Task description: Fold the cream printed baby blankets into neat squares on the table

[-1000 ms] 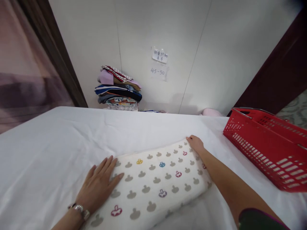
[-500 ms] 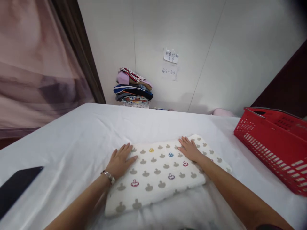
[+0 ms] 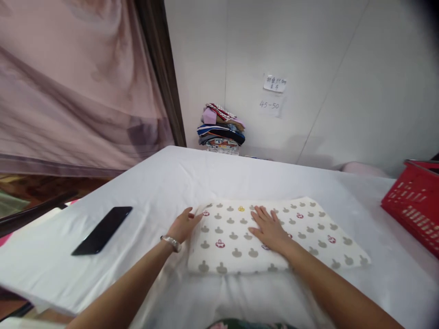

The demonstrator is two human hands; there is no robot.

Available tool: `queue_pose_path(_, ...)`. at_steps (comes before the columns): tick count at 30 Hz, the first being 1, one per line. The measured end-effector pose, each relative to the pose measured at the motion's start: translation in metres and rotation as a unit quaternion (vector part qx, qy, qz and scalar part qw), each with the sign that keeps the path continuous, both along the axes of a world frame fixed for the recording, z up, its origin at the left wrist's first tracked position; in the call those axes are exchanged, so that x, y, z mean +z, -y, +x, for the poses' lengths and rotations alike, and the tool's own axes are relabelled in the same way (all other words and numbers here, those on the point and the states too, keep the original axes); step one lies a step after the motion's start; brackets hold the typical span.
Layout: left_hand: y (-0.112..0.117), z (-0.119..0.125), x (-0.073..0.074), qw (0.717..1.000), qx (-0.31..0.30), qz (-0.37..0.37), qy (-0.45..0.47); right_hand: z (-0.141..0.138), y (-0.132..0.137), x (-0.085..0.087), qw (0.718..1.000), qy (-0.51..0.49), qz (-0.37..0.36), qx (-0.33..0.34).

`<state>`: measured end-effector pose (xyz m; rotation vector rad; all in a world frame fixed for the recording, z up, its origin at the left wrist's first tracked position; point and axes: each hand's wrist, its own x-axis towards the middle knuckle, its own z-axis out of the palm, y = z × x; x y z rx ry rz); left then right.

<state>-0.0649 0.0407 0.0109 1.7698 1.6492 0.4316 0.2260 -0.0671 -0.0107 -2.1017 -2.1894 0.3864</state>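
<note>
A white cloth [image 3: 236, 256] printed with grey mushroom-like shapes and a few coloured ones lies folded in a long flat shape before me. At its upper left edge, my left hand [image 3: 183, 226] has its fingers curled in and its thumb over the border, closed on the cloth; the fingertips are partly hidden. My right hand [image 3: 270, 230] rests flat near the middle of the cloth with fingers spread, pressing on top of it. A metal band [image 3: 172, 242] circles my left wrist.
The table [image 3: 164, 183] has a white cover. A black phone [image 3: 103, 230] lies on its left side. A red basket [image 3: 414, 201] stands at the right edge. Behind the table are a stack of folded fabrics [image 3: 221, 130], paper notes [image 3: 274, 84] on the wall and a pink curtain [image 3: 75, 91].
The view has turned left, showing more of the phone. My left hand has gone from flat and spread to curled at the cloth's edge. My right hand has slid left across the cloth.
</note>
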Motion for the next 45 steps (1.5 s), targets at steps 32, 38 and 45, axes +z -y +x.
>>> queue_pose_path(32,0.029,0.03,0.054,0.839,-0.013,-0.331,0.432,-0.033,-0.017,0.0,0.993,-0.117,0.016,-0.026)
queue_pose_path(38,0.029,0.093,0.108,0.806,-0.105,-0.337,0.475,-0.04,0.002,0.036,0.832,-0.528,0.124,-0.12)
queue_pose_path(45,0.042,0.245,0.132,0.815,-0.175,-0.3,0.464,-0.004,0.02,0.062,0.692,-0.679,0.153,-0.19)
